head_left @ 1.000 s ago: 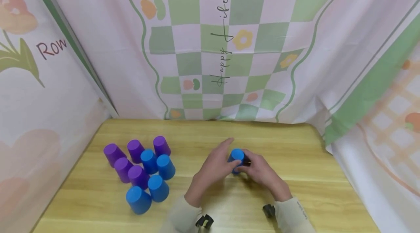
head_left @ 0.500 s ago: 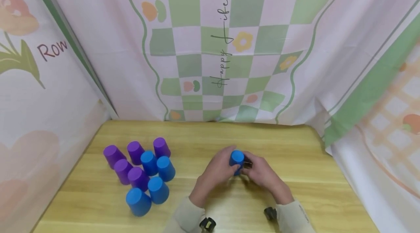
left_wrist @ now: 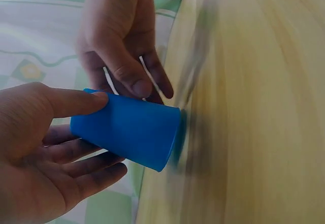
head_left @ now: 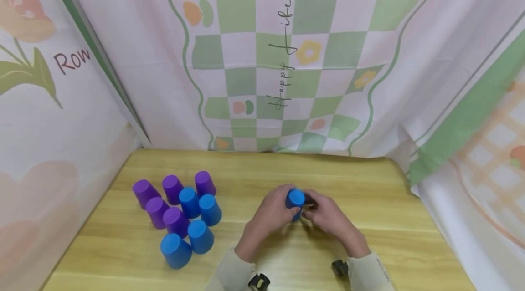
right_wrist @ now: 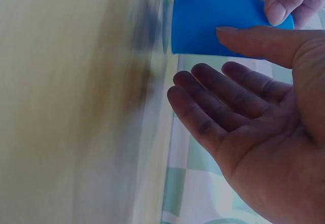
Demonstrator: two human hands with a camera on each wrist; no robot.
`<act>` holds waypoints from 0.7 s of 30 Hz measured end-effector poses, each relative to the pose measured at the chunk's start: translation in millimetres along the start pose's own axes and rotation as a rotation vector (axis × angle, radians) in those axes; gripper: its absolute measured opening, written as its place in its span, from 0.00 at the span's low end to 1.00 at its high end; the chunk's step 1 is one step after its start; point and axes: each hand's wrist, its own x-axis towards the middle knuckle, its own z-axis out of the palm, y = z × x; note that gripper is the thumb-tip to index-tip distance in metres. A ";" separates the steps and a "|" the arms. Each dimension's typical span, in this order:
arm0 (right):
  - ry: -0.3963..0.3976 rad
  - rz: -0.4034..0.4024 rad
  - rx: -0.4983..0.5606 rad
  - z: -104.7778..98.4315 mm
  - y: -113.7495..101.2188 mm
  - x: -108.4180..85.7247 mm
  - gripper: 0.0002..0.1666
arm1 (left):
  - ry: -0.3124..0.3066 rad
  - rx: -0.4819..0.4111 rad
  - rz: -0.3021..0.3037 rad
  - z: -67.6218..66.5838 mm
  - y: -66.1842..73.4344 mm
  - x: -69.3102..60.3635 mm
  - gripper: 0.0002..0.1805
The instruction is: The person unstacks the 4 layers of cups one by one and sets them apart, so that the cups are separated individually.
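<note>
A blue cup point(head_left: 295, 198), upside down, is between both hands over the right-centre of the table. My left hand point(head_left: 271, 209) grips it; in the left wrist view, the thumb lies on the side of the cup point(left_wrist: 129, 127) and the fingers are behind it. On the other side is my right hand point(head_left: 326, 212), with its fingers point(right_wrist: 203, 117) extended and spread off the cup. Its thumb overlaps the cup in the right wrist view; whether it touches cannot be told. The mouth of the cup faces down, close to the tabletop; contact is unclear.
To the left on the wooden table point(head_left: 369, 200) stand several upside-down cups: purple ones such as the purple cup point(head_left: 144, 193) mostly behind, blue ones such as the blue cup point(head_left: 176, 251) nearer the front and right. Printed curtains point(head_left: 279, 54) hang behind and at both sides.
My left hand's raised fingers have come in around the blue cup. The right hand stays beside it. The cups at left stand as before; the head view has shifted slightly.
</note>
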 end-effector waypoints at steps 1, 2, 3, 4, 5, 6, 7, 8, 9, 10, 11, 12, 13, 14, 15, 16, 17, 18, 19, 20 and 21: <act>-0.002 -0.002 0.000 0.4 -0.2 -0.1 0.28 | 0.008 -0.006 -0.008 -2.2 0.8 -1.6 0.27; -0.003 -0.003 0.000 0.8 -0.4 -0.2 0.27 | 0.018 -0.012 -0.018 -4.2 1.5 -3.1 0.27; -0.006 -0.001 0.001 1.1 -0.6 -0.2 0.27 | 0.029 -0.018 -0.028 -6.4 2.3 -4.6 0.27; -0.007 0.000 0.000 1.4 -1.2 -0.2 0.27 | 0.040 -0.022 -0.036 -8.4 2.9 -6.1 0.27; -0.010 0.005 -0.001 1.7 -1.6 -0.1 0.27 | 0.049 -0.025 -0.045 -10.6 3.6 -7.6 0.26; -0.011 0.010 -0.004 1.7 -2.0 0.0 0.27 | 0.057 -0.027 -0.052 -12.7 4.2 -9.0 0.26; -0.012 0.017 -0.005 1.9 -2.2 -0.1 0.27 | 0.063 -0.027 -0.059 -14.4 4.8 -10.6 0.26; -0.013 0.024 -0.005 2.0 -2.4 -0.3 0.27 | 0.068 -0.024 -0.065 -16.1 5.6 -12.2 0.26; -0.015 0.030 -0.003 2.0 -2.7 -0.4 0.27 | 0.071 -0.018 -0.069 -17.4 5.9 -13.7 0.26; -0.016 0.035 -0.002 2.0 -3.0 -0.5 0.27 | 0.073 -0.010 -0.070 -18.6 6.2 -15.2 0.27; -0.019 0.040 -0.002 1.9 -2.8 -0.6 0.27 | 0.074 0.000 -0.075 -19.6 6.3 -16.6 0.27; -0.021 0.043 -0.001 1.8 -2.8 -0.7 0.27 | 0.076 0.011 -0.080 -20.7 6.6 -18.3 0.28; -0.022 0.045 0.001 1.8 -2.8 -0.9 0.27 | 0.078 0.020 -0.086 -21.9 6.9 -20.0 0.28; -0.024 0.048 0.004 1.9 -2.8 -0.9 0.27 | 0.080 0.028 -0.094 -23.1 7.3 -21.7 0.28; -0.026 0.050 0.006 1.9 -2.8 -1.0 0.27 | 0.083 0.033 -0.102 -24.2 7.6 -23.5 0.29; -0.029 0.052 0.007 2.0 -2.5 -1.1 0.27 | 0.085 0.039 -0.111 -25.6 8.2 -25.2 0.29; -0.031 0.054 0.007 2.1 -2.4 -1.4 0.26 | 0.086 0.042 -0.122 -27.2 9.0 -27.1 0.30; -0.031 0.056 0.008 2.1 -2.6 -1.5 0.26 | 0.088 0.042 -0.129 -28.9 10.0 -29.1 0.30; -0.030 0.059 0.007 2.2 -2.7 -1.5 0.26 | 0.091 0.044 -0.135 -30.6 11.1 -30.9 0.30; -0.029 0.061 0.004 2.3 -2.9 -1.3 0.26 | 0.094 0.048 -0.139 -32.3 12.4 -32.7 0.30; -0.028 0.062 0.001 2.3 -2.9 -1.3 0.25 | 0.097 0.050 -0.142 -34.1 13.7 -34.6 0.30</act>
